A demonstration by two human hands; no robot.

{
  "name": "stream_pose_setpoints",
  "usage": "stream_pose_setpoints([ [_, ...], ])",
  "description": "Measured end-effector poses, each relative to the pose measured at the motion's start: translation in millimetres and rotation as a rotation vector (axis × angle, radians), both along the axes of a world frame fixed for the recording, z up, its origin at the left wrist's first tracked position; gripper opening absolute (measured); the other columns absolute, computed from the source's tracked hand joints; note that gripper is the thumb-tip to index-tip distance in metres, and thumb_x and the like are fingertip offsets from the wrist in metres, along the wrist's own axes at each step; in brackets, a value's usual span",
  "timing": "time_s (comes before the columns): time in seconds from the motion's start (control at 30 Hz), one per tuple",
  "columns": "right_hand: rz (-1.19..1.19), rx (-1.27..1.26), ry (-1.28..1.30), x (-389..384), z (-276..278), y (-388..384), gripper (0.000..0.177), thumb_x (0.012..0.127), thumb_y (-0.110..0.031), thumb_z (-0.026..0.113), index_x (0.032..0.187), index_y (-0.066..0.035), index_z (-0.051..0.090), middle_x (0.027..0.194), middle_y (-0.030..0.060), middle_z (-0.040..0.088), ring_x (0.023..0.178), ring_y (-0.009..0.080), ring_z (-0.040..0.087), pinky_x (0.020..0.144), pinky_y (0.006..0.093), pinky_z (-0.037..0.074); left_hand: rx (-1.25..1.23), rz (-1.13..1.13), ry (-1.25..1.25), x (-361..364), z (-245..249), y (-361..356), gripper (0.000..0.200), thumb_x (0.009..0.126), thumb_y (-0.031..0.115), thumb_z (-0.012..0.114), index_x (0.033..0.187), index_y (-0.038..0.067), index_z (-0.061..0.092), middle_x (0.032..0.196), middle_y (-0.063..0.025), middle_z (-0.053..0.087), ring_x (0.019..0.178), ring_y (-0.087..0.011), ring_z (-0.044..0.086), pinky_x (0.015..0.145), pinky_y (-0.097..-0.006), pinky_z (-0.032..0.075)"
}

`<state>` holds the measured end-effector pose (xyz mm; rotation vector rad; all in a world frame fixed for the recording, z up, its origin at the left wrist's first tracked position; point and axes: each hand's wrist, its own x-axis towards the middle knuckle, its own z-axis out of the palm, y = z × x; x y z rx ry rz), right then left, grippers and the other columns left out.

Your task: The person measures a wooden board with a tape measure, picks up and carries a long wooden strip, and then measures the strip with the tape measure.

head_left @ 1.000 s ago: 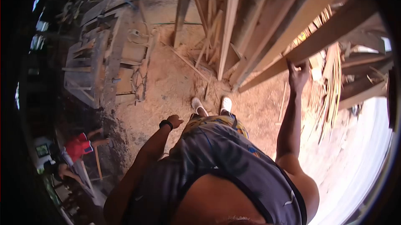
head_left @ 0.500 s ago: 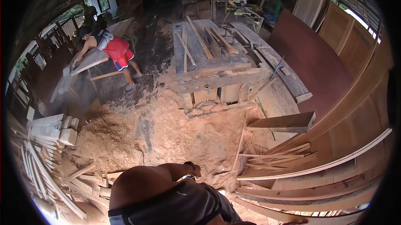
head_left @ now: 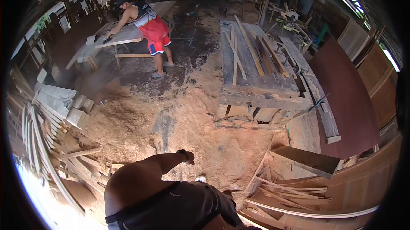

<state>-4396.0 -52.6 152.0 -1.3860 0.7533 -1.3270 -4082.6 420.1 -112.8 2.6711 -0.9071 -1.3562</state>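
My left hand [head_left: 190, 158], with a dark band [head_left: 183, 155] at the wrist, hangs in front of my body above the sawdust-covered floor [head_left: 200, 138]. It touches no object that I can see; its fingers are too hidden to make out how they are held. My right hand is out of view. Below, my dark clothing [head_left: 175, 206] fills the bottom of the picture.
A workbench [head_left: 260, 87] with wooden strips stands ahead. A thick board [head_left: 305, 159] and loose strips [head_left: 294, 193] lie at right. Stacked lumber [head_left: 60, 102] is at left. A person in red shorts [head_left: 157, 44] leans over a plank table [head_left: 124, 38].
My view has turned left, so the bench and the other person sit further right. My left hand has shifted up and left in the picture. The other person stands more upright.
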Motion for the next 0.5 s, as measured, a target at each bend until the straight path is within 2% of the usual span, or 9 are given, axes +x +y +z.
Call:
stream_pose_setpoints([
  [0.1, 0.157, 0.005, -0.045, 42, 0, 12, 0.053, 0.098, -0.046, 0.049, 0.111, 0.004, 0.06, 0.091, 0.013, 0.064, 0.079, 0.0206, 0.06, 0.071, 0.0324, 0.052, 0.092, 0.041, 0.018, 24, 1, 36, 0.051, 0.089, 0.048, 0.059, 0.106, 0.001, 0.071, 0.113, -0.0196, 0.067, 0.111, -0.0346, 0.061, 0.093, -0.044, 0.048],
  [0.23, 0.436, 0.01, -0.108, 92, -5, 14, 0.053, 0.099, -0.047, 0.047, 0.11, 0.004, 0.06, 0.09, 0.0125, 0.064, 0.078, 0.0202, 0.059, 0.07, 0.032, 0.051, -0.033, 0.226, 0.002, 35, -41, 60, 0.052, 0.089, 0.051, 0.058, 0.104, 0.002, 0.071, 0.114, -0.0192, 0.066, 0.111, -0.0348, 0.061, 0.093, -0.0441, 0.048],
  [0.3, 0.563, 0.019, -0.093, 117, -6, 11, 0.054, 0.1, -0.047, 0.046, 0.11, 0.004, 0.06, 0.089, 0.0122, 0.064, 0.077, 0.02, 0.059, 0.069, 0.0318, 0.051, -0.105, 0.261, -0.011, 43, -32, 60, 0.055, 0.087, 0.052, 0.059, 0.108, 0.003, 0.07, 0.114, -0.019, 0.067, 0.111, -0.0349, 0.061, 0.093, -0.0438, 0.048],
  [0.37, 0.556, -0.029, 0.022, 173, -16, 9, 0.053, 0.101, -0.048, 0.038, 0.11, 0.001, 0.056, 0.086, 0.0097, 0.06, 0.074, 0.0176, 0.057, 0.065, 0.0304, 0.049, -0.227, 0.432, 0.036, 57, -41, 62, 0.059, 0.085, 0.054, 0.06, 0.114, 0.003, 0.067, 0.115, -0.0192, 0.066, 0.112, -0.0355, 0.06, 0.094, -0.0434, 0.048],
  [0.4, 0.553, -0.054, 0.079, 203, -19, 9, 0.053, 0.102, -0.048, 0.035, 0.11, 0.0, 0.055, 0.084, 0.0084, 0.058, 0.072, 0.0164, 0.056, 0.063, 0.0296, 0.048, -0.226, 0.426, 0.045, 68, -35, 61, 0.061, 0.084, 0.054, 0.061, 0.119, 0.004, 0.063, 0.12, -0.0183, 0.064, 0.114, -0.035, 0.058, 0.097, -0.0426, 0.046],
  [0.43, 0.693, 0.04, 0.03, 229, -23, 9, 0.052, 0.102, -0.048, 0.037, 0.11, 0.0, 0.055, 0.086, 0.009, 0.058, 0.072, 0.0163, 0.056, 0.063, 0.0299, 0.048, -0.226, 0.419, 0.042, 84, -20, 61, 0.064, 0.084, 0.054, 0.061, 0.125, 0.005, 0.06, 0.125, -0.0174, 0.061, 0.117, -0.0345, 0.056, 0.099, -0.0419, 0.045],
  [0.5, 0.522, 0.14, 0.039, 288, -25, 29, 0.053, 0.102, -0.048, 0.039, 0.111, 0.002, 0.053, 0.088, 0.0105, 0.058, 0.077, 0.0179, 0.058, 0.066, 0.0308, 0.05, -0.262, 0.498, 0.07, 118, 6, 68, 0.062, 0.084, 0.052, 0.062, 0.124, 0.004, 0.06, 0.124, -0.018, 0.061, 0.117, -0.0345, 0.056, 0.098, -0.0417, 0.045],
])
